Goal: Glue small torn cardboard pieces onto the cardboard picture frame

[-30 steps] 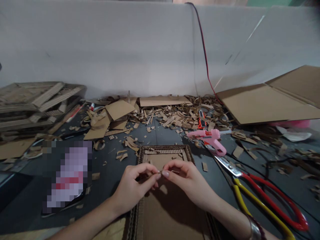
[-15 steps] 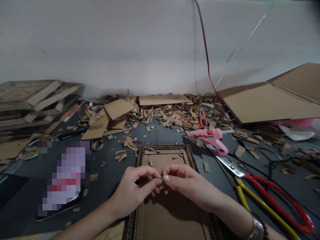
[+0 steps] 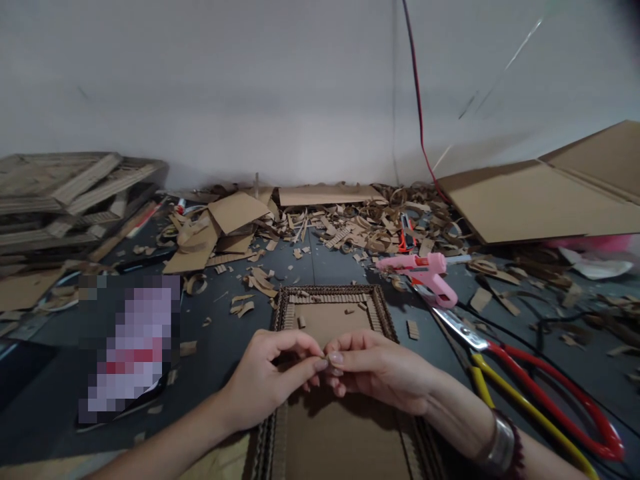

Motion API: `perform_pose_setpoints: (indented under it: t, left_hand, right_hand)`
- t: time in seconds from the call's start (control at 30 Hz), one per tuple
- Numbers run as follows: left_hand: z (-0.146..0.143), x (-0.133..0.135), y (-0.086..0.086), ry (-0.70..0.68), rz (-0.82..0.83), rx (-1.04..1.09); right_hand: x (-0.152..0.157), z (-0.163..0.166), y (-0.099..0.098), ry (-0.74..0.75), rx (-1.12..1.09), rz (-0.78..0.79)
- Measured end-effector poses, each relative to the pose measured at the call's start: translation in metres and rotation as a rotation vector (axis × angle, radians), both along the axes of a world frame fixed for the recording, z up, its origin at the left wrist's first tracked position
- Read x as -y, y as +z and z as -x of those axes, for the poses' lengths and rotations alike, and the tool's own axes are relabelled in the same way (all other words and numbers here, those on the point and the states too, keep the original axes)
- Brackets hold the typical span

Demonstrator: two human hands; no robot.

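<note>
My left hand [image 3: 280, 373] and my right hand [image 3: 370, 367] meet fingertip to fingertip over a cardboard frame [image 3: 327, 291]. Both pinch a tiny brown piece [image 3: 325, 358], probably a bit of cardboard; the fingers cover most of it. The frame is a rectangular panel with raised corrugated borders, lying flat in front of me. A few small cardboard rolls or scraps [image 3: 301, 322] rest on its panel, and others lie along its far border. My hands shade the panel's near half.
To the right lie a pink glue gun [image 3: 420, 267], red-handled scissors [image 3: 495, 347] and a yellow-handled tool [image 3: 525, 413]. Cardboard scraps [image 3: 340, 233] cover the back by the wall. A frame stack [image 3: 75, 193] stands left, near a blurred-out phone-like object [image 3: 135, 353]; a large cardboard sheet [image 3: 540, 200] leans right.
My hands stay together over the frame, the fingers of the right hand shifting slightly around the tiny piece. The whole view has moved a little.
</note>
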State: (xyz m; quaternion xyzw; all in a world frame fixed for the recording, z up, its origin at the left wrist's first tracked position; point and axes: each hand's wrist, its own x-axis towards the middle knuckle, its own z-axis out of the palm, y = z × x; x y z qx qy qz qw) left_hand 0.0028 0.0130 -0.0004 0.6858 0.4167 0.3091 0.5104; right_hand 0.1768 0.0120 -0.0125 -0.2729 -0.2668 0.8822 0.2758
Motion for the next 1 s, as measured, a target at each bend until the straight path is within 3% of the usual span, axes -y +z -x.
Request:
perform_pose_setpoints:
  t: [0.6,1.0]
  left_hand:
    - [0.0006,-0.0021,-0.0018,0.003,-0.069,-0.009]
    - [-0.0018,0.0010,-0.0013,0.049,-0.013,0.030]
  right_hand:
    - [-0.0021,-0.0005,-0.0048,0.009,0.054,0.088]
    - [0.0023,0.0008,0.0021,-0.120,0.053,-0.132]
